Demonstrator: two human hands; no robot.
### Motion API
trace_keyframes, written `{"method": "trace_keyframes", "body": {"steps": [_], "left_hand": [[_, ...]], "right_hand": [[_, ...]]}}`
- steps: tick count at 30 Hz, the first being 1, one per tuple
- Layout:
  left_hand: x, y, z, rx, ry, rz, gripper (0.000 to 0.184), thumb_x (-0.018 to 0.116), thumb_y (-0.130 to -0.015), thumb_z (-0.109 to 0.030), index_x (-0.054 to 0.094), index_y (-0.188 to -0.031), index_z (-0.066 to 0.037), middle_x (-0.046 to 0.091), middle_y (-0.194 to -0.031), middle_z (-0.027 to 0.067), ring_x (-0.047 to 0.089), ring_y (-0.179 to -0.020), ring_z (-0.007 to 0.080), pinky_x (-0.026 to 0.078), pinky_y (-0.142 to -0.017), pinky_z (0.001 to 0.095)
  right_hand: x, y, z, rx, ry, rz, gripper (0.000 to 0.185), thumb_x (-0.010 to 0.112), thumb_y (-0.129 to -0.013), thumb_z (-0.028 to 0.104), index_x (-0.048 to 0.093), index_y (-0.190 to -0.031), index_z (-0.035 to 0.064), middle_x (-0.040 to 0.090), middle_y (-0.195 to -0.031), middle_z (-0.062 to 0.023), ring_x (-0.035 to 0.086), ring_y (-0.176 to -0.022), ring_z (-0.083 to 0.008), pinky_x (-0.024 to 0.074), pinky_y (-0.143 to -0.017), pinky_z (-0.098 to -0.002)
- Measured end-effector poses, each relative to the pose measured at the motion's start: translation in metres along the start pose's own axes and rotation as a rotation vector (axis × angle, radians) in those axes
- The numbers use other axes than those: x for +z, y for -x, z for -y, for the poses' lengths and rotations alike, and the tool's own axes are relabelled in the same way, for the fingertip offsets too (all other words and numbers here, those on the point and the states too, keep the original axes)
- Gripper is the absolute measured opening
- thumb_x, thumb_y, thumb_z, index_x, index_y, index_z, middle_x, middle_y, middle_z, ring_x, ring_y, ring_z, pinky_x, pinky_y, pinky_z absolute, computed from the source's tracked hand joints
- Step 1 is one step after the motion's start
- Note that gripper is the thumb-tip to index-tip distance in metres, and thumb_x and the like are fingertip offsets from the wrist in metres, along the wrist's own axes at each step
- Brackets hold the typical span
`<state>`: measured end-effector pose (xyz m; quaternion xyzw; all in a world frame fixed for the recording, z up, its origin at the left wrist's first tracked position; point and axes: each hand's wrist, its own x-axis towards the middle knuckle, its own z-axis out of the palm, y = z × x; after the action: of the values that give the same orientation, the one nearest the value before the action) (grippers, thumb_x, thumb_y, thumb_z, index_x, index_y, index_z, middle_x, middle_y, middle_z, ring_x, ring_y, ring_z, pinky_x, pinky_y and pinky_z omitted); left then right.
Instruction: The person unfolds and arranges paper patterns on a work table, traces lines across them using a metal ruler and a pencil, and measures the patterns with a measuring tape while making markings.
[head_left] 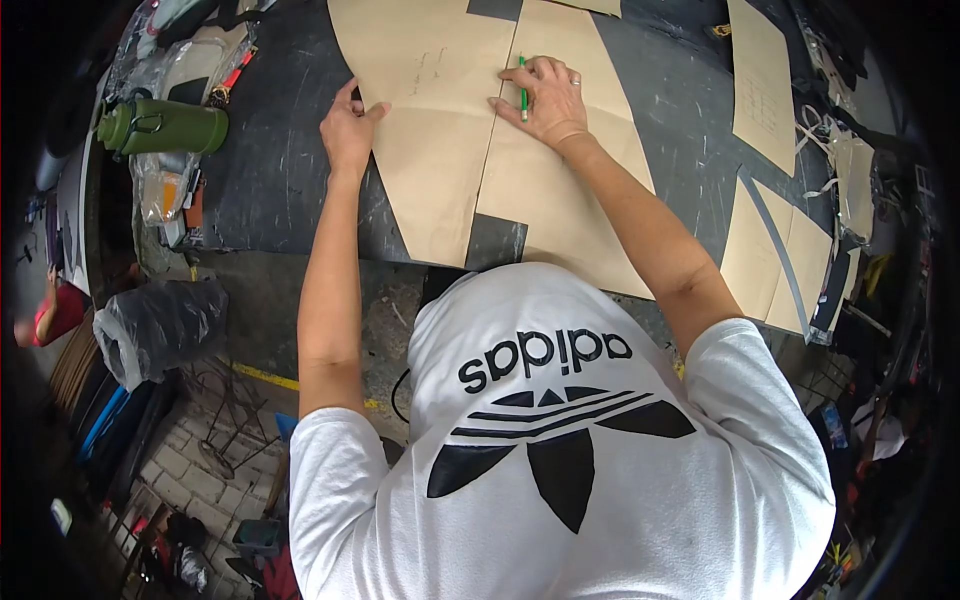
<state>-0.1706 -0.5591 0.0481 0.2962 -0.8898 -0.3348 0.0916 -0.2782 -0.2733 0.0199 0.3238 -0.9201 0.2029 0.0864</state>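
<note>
Hands on two brown paper sheets.
Left hand [350,132]: thumb and fingers parted at left sheet's [430,165] outer edge; sheet's top cut off, handwriting [420,72] illegible. Right hand [545,103]: holds green pencil [524,105], partly finger-covered, above right sheet [560,215] beside seam.

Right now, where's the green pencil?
In the head view, the green pencil is in the right hand, upper centre, over the right brown paper sheet, close to its edge along the left sheet.
</note>
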Motion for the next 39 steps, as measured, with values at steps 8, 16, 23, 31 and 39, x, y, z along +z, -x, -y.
{"method": "trace_keyframes", "body": {"steps": [8,16,23,31,39], "left_hand": [[0.031,0.016,-0.011,0.533,-0.597,0.131,0.06,0.074,-0.089,-0.023,0.054,-0.146,-0.022,0.045,-0.152,0.0148,0.049,-0.132,0.0437,0.053,-0.096,0.0545],[0.042,0.062,-0.083,0.414,-0.588,0.472,0.061,0.07,-0.093,-0.039,0.049,-0.15,-0.038,0.04,-0.149,0.0131,0.038,-0.136,0.0546,0.049,-0.096,0.0694],[0.031,0.051,-0.101,0.35,-0.636,0.541,0.066,0.073,-0.09,-0.04,0.046,-0.151,-0.042,0.038,-0.154,0.0132,0.046,-0.129,0.0523,0.054,-0.1,0.0525],[0.027,0.038,-0.077,0.44,-0.594,0.526,0.071,0.076,-0.088,-0.035,0.046,-0.153,-0.03,0.044,-0.148,0.0111,0.053,-0.126,0.0459,0.055,-0.098,0.0485],[0.031,0.026,-0.075,0.546,-0.541,0.48,0.066,0.075,-0.088,-0.032,0.051,-0.149,-0.023,0.051,-0.141,0.0129,0.056,-0.125,0.0436,0.054,-0.099,0.0445]], "right_hand": [[-0.006,0.0,-0.001,0.02,-0.007,0.03,0.048,0.069,-0.081,0.059,0.071,-0.117,0.0278,0.06,-0.119,-0.0065,0.05,-0.125,-0.0275,0.0347,-0.103,-0.0476],[0.0,0.004,-0.009,0.022,-0.21,-0.129,0.047,0.077,-0.08,0.045,0.07,-0.118,0.0198,0.062,-0.112,-0.0117,0.053,-0.122,-0.0329,0.0389,-0.103,-0.0472],[-0.081,0.075,-0.027,0.505,-0.091,-0.034,0.062,0.087,-0.076,0.036,0.062,-0.124,0.0057,0.061,-0.114,-0.0178,0.056,-0.116,-0.0383,0.0468,-0.1,-0.0466],[-0.096,0.107,-0.033,0.775,0.046,0.17,0.084,0.093,-0.067,0.043,0.056,-0.131,0.0031,0.057,-0.129,-0.019,0.054,-0.122,-0.0387,0.0475,-0.104,-0.0474],[-0.105,0.09,-0.043,0.969,0.004,0.218,0.079,0.093,-0.067,0.048,0.061,-0.121,-0.0002,0.07,-0.109,-0.0201,0.068,-0.103,-0.0343,0.0536,-0.092,-0.0415]]}}
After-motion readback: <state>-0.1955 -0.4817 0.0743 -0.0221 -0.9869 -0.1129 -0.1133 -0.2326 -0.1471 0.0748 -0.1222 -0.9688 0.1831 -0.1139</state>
